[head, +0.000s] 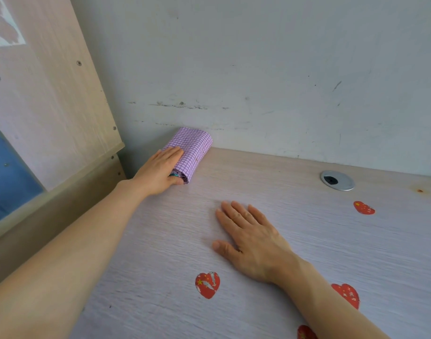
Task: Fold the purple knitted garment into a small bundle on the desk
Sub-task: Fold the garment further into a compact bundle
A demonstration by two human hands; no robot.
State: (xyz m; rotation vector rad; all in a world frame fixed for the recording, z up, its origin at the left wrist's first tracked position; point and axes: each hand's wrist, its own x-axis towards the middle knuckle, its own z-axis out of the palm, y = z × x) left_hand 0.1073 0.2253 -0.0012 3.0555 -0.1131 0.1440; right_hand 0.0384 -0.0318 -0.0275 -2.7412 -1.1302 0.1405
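The purple checked garment (pixel 193 150) lies rolled into a small tight bundle at the far left corner of the pale wood-grain desk (pixel 307 241), close against the wall. My left hand (pixel 160 171) rests on the bundle's near left end, fingers straight along its top and thumb at the rolled end. My right hand (pixel 251 238) lies flat on the bare desk, palm down with fingers spread, well apart from the bundle.
A grey wall rises behind the desk. A wooden side panel (pixel 50 106) stands at the left. A round metal cable grommet (pixel 337 180) sits at the back right. Several red heart stickers (pixel 207 285) mark the desk surface.
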